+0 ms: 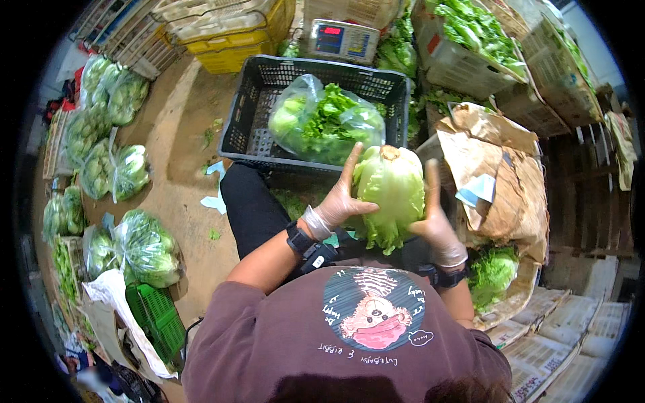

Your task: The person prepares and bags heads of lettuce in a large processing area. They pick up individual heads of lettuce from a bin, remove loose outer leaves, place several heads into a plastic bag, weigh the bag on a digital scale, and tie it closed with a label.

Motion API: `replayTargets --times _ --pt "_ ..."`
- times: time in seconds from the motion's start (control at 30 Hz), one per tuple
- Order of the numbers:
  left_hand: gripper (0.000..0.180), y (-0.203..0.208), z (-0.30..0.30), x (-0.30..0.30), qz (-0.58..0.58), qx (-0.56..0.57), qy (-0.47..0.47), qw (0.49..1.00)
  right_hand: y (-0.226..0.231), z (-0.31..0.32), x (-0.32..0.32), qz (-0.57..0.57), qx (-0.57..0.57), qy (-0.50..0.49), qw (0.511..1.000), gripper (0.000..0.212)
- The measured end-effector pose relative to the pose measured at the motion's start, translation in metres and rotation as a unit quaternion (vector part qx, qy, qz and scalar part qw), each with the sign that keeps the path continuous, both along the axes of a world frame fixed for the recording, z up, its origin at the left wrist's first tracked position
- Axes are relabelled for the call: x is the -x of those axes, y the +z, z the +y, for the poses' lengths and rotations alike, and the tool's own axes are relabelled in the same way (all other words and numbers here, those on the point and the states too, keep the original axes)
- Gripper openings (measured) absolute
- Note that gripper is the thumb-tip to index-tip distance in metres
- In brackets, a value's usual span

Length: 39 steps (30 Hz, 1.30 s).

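A head of pale green lettuce (pixel 390 191), its cut stem end up and its frilly leaves down, is held between my two hands over my lap. My left hand (pixel 340 201), in a thin clear glove, presses on its left side with the fingers stretched upward. On the other side, my right hand (pixel 437 228), gloved too and slightly blurred, grips it near the lower leaves. Just beyond them, a clear plastic bag (pixel 285 124) with lettuce in it lies in a black plastic crate (pixel 235 124).
Behind the crate stand a digital scale (pixel 344 40) and yellow crates (pixel 235 47). Brown paper (pixel 514 195) covers a container at right, with loose lettuce (pixel 494 272) beside it. Several bagged lettuces (pixel 149 245) and a green basket (pixel 156 319) are on the left.
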State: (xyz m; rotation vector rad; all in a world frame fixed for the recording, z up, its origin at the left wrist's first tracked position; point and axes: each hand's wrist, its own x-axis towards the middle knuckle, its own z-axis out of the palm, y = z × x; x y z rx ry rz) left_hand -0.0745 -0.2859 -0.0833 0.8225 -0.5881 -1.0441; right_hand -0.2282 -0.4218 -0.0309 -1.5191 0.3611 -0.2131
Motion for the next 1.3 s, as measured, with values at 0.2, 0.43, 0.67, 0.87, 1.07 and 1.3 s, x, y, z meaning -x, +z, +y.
replayTargets --times 0.2,0.43,0.67,0.87,1.07,1.3 --pt "0.102 -0.013 0.008 -0.031 -0.138 -0.118 -0.020 0.983 -0.081 0.000 -0.026 -0.028 -0.203 -0.105 0.973 0.098" --pt "0.079 -0.080 -0.045 -0.164 -0.523 -0.484 0.327 0.621 -0.090 -0.028 -0.051 -0.010 -0.392 -0.135 0.910 0.076" --pt "0.023 -0.053 -0.062 -0.269 -0.014 -0.252 0.181 0.951 -0.083 -0.078 -0.153 0.044 -0.274 -0.054 0.959 0.071" --pt "0.025 -0.062 -0.019 -0.292 0.164 -0.109 0.042 0.980 -0.117 -0.104 -0.279 0.178 -0.192 0.159 0.952 0.051" --pt "0.041 -0.043 -0.025 -0.290 0.018 -0.160 -0.038 0.986 -0.180 -0.119 -0.388 0.196 -0.234 0.278 0.911 0.038" --pt "0.039 -0.068 -0.025 -0.317 0.031 -0.172 0.037 0.984 -0.218 -0.126 -0.441 0.227 0.177 0.280 0.916 0.053"
